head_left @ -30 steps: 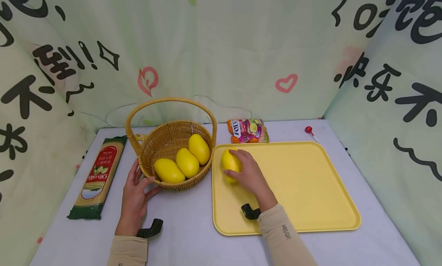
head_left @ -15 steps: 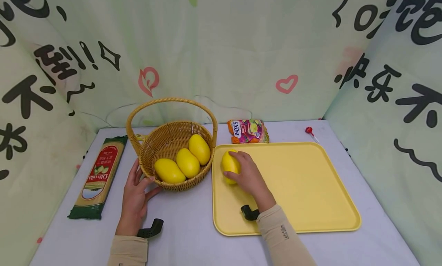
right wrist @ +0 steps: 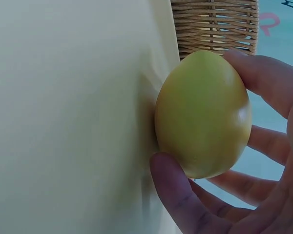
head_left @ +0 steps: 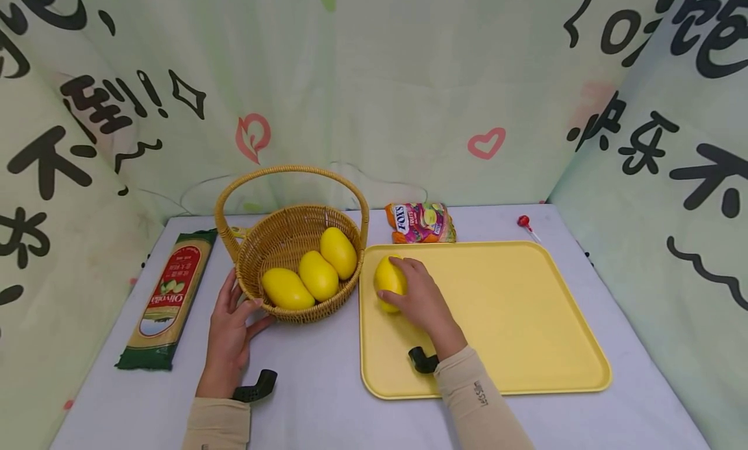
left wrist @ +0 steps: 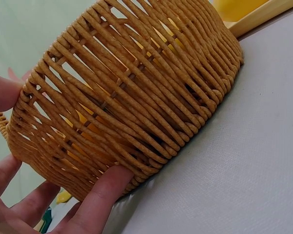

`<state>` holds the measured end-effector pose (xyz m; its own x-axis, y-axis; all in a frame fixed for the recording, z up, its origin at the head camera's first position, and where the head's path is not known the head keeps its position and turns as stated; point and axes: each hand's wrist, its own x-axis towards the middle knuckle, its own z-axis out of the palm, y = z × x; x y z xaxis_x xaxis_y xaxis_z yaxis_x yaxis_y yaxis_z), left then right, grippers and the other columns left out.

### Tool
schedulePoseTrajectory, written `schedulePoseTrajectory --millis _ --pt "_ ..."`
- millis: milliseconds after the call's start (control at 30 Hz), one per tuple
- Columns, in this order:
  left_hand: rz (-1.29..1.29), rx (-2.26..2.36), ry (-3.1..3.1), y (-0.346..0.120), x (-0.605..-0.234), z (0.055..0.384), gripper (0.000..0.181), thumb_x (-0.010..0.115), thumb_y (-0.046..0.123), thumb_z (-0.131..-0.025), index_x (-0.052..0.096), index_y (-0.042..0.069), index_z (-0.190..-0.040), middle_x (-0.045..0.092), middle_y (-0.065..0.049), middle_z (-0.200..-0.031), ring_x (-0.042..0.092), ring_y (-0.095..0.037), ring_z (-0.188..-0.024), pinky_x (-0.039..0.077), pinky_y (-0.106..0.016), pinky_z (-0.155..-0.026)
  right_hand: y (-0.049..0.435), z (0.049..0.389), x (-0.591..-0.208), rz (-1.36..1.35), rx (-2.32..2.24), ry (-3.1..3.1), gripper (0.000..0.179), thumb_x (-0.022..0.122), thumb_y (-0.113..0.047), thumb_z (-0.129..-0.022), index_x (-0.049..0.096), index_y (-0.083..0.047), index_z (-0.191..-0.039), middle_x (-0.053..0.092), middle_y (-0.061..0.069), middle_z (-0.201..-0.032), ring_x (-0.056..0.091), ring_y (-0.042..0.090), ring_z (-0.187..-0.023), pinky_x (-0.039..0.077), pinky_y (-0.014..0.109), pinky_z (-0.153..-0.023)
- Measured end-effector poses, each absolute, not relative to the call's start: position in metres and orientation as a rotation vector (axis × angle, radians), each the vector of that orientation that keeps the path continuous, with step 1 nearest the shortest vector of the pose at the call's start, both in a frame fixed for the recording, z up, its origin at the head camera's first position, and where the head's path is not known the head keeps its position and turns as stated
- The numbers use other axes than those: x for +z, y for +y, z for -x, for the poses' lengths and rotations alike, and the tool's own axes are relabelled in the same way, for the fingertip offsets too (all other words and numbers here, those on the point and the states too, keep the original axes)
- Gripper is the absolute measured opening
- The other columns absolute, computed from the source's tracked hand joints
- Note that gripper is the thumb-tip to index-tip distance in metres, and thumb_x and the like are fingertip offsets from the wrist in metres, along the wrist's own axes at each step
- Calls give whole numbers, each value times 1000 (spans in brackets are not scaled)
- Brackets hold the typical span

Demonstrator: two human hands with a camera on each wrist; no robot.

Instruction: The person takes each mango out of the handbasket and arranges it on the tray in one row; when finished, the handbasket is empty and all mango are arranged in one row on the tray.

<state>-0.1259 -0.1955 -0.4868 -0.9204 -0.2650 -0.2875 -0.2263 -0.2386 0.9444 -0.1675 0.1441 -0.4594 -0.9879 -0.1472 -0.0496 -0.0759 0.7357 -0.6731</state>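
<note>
My right hand [head_left: 417,297] holds a smooth yellow mango [head_left: 388,282] at the left end of the yellow tray [head_left: 497,320], thumb on its near side and fingers at its far side. In the right wrist view this mango [right wrist: 203,117] stands close over the tray surface. My left hand [head_left: 230,333] holds the near left side of a woven wicker basket [head_left: 280,232], one digit at the rim and others spread along the outer wall [left wrist: 127,87]. Three more yellow mangoes lie in the basket, among them a middle one [head_left: 318,276].
A green and tan Olivoila packet [head_left: 168,300] lies left of the basket. Behind the tray are a Fox's candy bag [head_left: 421,222] and a red lollipop [head_left: 524,221]. The basket's tall handle [head_left: 286,169] arches above it. Printed curtains surround the white-covered table.
Both hands, the basket and the mango stay almost in place. The right hand keeps hold of the mango, and the whole head view has shifted very slightly.
</note>
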Motion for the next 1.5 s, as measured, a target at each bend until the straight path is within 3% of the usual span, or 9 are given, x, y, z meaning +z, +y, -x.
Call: schedulePoseTrajectory --millis 667,1300,1500 --pt "-611 -2375 -1932 -195 -483 131 84 60 6 -102 26 53 -164 22 9 -177 43 -28 -152 65 -39 -89 149 172 -452 146 -1065 2846 78 77 -41 -95 45 -13 -160 38 22 -166 43 44 -149 36 60 -125" --pt "-643 -2366 -1948 -198 -485 119 85 60 6 -103 23 52 -165 19 7 -178 41 -29 -153 64 -41 -92 158 162 -443 133 -1117 2877 75 75 -42 -96 48 -9 -158 45 22 -163 42 46 -150 35 63 -125" --pt "-624 -2377 -1932 -196 -486 124 84 60 7 -103 24 51 -165 21 7 -178 42 -28 -152 66 -39 -89 172 157 -429 145 -1245 2851 71 72 -41 -99 47 -10 -158 47 20 -162 49 45 -143 45 62 -117"
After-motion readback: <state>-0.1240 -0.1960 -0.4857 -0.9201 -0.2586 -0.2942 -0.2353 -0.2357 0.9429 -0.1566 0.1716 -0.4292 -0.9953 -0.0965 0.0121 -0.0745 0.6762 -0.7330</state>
